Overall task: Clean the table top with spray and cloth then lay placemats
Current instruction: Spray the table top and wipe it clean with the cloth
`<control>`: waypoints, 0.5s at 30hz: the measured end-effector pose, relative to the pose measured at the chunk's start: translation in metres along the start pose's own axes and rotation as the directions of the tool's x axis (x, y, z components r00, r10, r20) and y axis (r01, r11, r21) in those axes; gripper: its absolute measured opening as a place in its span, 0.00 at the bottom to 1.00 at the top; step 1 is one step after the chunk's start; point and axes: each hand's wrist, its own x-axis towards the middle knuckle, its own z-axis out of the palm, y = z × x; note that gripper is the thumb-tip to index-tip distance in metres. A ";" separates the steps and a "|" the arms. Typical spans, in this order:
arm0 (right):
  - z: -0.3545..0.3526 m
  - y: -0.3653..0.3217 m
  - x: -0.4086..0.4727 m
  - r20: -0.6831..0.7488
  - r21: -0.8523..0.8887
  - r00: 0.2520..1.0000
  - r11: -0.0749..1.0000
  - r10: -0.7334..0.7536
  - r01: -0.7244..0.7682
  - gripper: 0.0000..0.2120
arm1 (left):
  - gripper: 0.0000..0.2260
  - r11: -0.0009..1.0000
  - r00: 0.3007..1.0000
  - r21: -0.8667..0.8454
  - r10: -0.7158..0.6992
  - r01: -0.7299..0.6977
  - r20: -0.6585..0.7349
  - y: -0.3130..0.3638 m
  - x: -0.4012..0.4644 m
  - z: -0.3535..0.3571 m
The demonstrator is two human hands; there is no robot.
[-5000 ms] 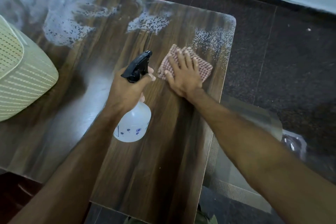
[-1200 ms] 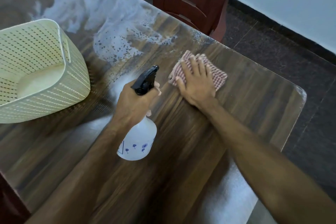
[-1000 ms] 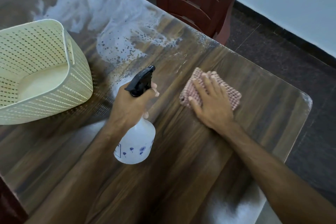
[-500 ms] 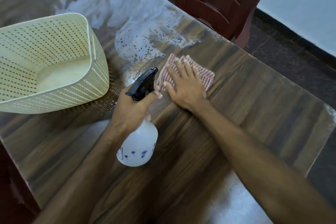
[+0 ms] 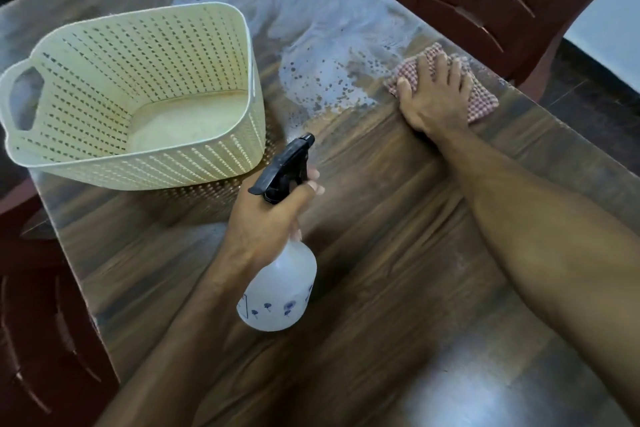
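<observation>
Head view: left hand (image 5: 263, 218) grasps neck of spray bottle (image 5: 277, 291), nozzle aimed across table (image 5: 398, 253) — bottle held above wood. Right hand (image 5: 436, 97) flat, fingers straight, pressing checked cloth (image 5: 481, 100) near far table edge, beside white foam patch (image 5: 322, 80). Cream perforated basket (image 5: 194, 163) on table at left — dark red chair (image 5: 485, 3) beyond.

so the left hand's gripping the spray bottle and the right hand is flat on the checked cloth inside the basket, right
Not quite. The head view shows the right hand pressing the checked cloth flat on the table top, apart from the basket. The left hand does grip the spray bottle.
</observation>
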 end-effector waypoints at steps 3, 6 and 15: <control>0.007 -0.041 0.005 0.040 -0.022 0.991 0.992 -0.127 0.128 0.32 | 0.13 1.000 1.000 -0.008 0.014 -0.014 -0.010 -0.002 0.000 -0.003; 0.013 -0.073 -0.010 0.091 -0.038 0.962 0.965 -0.256 0.260 0.33 | 0.13 1.000 1.000 -0.007 0.009 -0.009 -0.011 -0.005 -0.002 -0.005; 0.028 -0.082 -0.107 0.108 -0.039 0.871 0.874 -0.479 0.485 0.28 | 0.11 1.000 1.000 -0.017 0.008 -0.008 -0.014 -0.003 -0.018 -0.005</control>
